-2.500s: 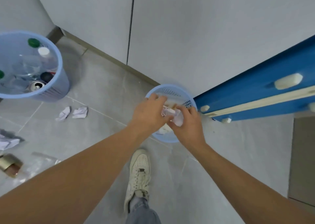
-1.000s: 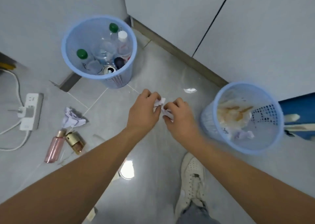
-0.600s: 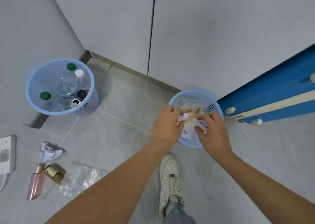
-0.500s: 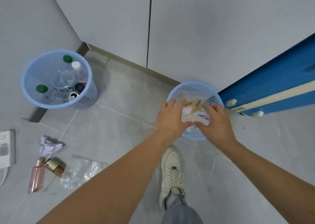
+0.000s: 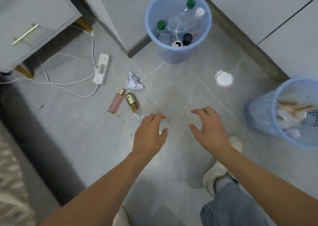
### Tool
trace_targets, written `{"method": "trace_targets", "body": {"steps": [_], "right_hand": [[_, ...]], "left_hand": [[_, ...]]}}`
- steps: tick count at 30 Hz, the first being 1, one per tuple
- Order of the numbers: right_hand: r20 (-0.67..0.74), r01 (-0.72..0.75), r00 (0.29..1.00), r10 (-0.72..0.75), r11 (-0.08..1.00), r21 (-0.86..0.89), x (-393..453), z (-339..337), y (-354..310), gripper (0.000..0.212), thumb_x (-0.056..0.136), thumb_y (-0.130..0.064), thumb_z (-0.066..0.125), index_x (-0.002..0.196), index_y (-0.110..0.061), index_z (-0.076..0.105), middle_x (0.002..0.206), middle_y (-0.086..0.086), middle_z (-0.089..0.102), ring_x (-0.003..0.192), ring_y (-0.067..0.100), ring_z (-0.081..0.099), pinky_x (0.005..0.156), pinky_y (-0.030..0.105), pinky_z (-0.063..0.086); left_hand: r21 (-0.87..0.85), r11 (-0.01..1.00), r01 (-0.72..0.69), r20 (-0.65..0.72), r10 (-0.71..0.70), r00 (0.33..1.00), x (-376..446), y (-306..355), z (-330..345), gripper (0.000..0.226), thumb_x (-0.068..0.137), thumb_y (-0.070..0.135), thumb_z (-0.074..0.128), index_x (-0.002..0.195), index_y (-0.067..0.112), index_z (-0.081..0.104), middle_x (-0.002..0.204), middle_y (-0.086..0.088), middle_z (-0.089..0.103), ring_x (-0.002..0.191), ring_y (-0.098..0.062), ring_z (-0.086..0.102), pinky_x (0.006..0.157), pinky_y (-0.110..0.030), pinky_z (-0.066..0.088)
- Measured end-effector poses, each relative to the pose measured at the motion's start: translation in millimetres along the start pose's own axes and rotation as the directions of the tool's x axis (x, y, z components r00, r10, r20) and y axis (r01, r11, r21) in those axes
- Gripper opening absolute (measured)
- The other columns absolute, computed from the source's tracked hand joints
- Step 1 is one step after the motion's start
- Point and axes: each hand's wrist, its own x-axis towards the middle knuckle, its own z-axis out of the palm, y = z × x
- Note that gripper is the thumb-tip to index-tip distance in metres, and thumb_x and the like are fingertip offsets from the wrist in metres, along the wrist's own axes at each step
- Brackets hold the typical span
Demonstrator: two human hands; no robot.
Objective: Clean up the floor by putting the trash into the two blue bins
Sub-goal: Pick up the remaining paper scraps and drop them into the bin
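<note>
Blue plastic twice over: far bin (image 5: 178,53) upright by the wall corner, packed with clear bottles, green caps and a can; right bin (image 5: 261,115) cut off by the frame edge, holding crumpled paper and something tan, hard to make out. Left hand (image 5: 149,134) and right hand (image 5: 209,129) both low over grey floor tile (image 5: 172,91), well apart, fingers spread and loosely bent, gripping nothing. Crumpled white paper (image 5: 133,81) on the floor left of centre, near a white power strip (image 5: 102,68). Just nearer, pink bottle (image 5: 117,101) and gold bottle (image 5: 132,102) lying side by side. Clear plastic wrap (image 5: 139,117) partly hidden under the left fingers, faint and blurred. Round white patch (image 5: 223,78) between the bins, unclear whether object or glare. White shoe (image 5: 215,176) half covered by the right forearm.
</note>
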Motion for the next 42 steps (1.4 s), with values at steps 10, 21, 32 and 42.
{"method": "trace_targets", "body": {"steps": [10, 21, 32, 42], "right_hand": [[0.323, 0.173, 0.939, -0.123, 0.976, -0.132, 12.7, 152.4, -38.1, 0.046, 0.087, -0.026, 0.074, 0.130, -0.025, 0.059, 0.122, -0.001, 0.049, 0.113, 0.022, 0.051, 0.080, 0.038, 0.053], [0.462, 0.426, 0.845, -0.269, 0.860, -0.280, 1.8, 244.3, -10.2, 0.056, 0.079, -0.022, 0.076, 0.131, -0.021, 0.054, 0.125, 0.005, 0.047, 0.111, 0.032, 0.045, 0.077, 0.045, 0.055], [0.360, 0.458, 0.862, -0.358, 0.854, -0.247, 14.3, 242.6, -11.7, 0.018, 0.087, -0.013, 0.064, 0.103, -0.016, 0.057, 0.102, 0.000, 0.056, 0.099, 0.026, 0.050, 0.056, 0.039, 0.047], [0.553, 0.494, 0.773, -0.310, 0.841, -0.219, 38.2, 276.6, -57.4, 0.057, 0.087, -0.017, 0.065, 0.140, -0.022, 0.048, 0.124, 0.007, 0.058, 0.119, 0.030, 0.051, 0.075, 0.041, 0.050]], "left_hand": [[-0.119, 0.921, 0.372, -0.065, -0.381, 0.922, -78.0, -170.4, 68.8, 0.045, 0.088, 0.040, 0.069, 0.129, 0.028, 0.056, 0.120, 0.008, 0.056, 0.113, -0.017, 0.054, 0.074, -0.036, 0.053], [-0.027, 0.896, 0.443, 0.012, -0.443, 0.896, -90.8, -213.0, 170.6, 0.071, 0.078, 0.044, 0.076, 0.139, 0.035, 0.038, 0.130, 0.000, 0.037, 0.115, -0.024, 0.044, 0.074, -0.040, 0.057], [-0.238, 0.910, 0.339, -0.201, -0.388, 0.899, -67.7, -214.7, 172.6, 0.011, 0.092, 0.015, 0.060, 0.094, 0.018, 0.050, 0.105, 0.003, 0.038, 0.091, -0.019, 0.045, 0.062, -0.035, 0.050], [-0.276, 0.937, 0.213, -0.118, -0.253, 0.960, -28.3, -207.1, 169.0, 0.044, 0.082, 0.012, 0.066, 0.123, 0.024, 0.053, 0.125, 0.008, 0.037, 0.095, -0.016, 0.053, 0.070, -0.028, 0.047]]}}
